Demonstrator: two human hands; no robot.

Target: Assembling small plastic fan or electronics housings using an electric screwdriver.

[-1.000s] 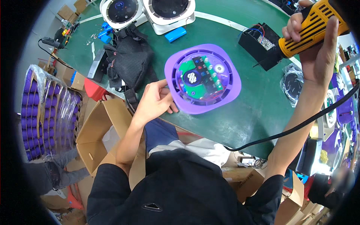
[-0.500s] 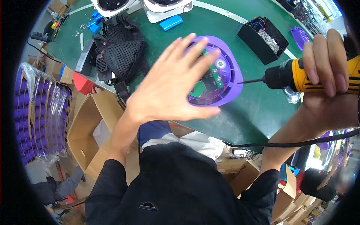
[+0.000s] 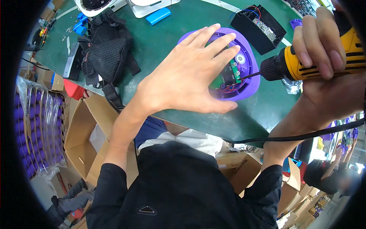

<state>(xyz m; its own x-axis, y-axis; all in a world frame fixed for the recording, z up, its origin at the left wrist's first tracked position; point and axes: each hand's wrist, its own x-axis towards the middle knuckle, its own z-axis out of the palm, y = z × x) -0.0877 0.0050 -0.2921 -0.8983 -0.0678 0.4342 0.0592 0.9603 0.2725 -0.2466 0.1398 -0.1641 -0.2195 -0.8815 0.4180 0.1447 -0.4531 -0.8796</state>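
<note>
A purple plastic housing lies on the green table, with a green circuit board and thin wires inside it. My left hand is spread over the housing's left side, fingers apart, hiding part of the board. In my right hand is a yellow and black power drill, fingers wrapped round its body. The long thin bit points left, its tip over the board close to the screws at its right edge. Whether the tip touches a screw I cannot tell.
Beyond the housing stands a black box of small screws. A black mesh bag and a blue block lie to the left. The black cable crosses my right forearm. Open cartons stand below the table edge; a person is at the right.
The drill has come left, so its bit now reaches over the housing's rim to the board. My left hand stays spread on the housing. The whole view has shifted slightly.
</note>
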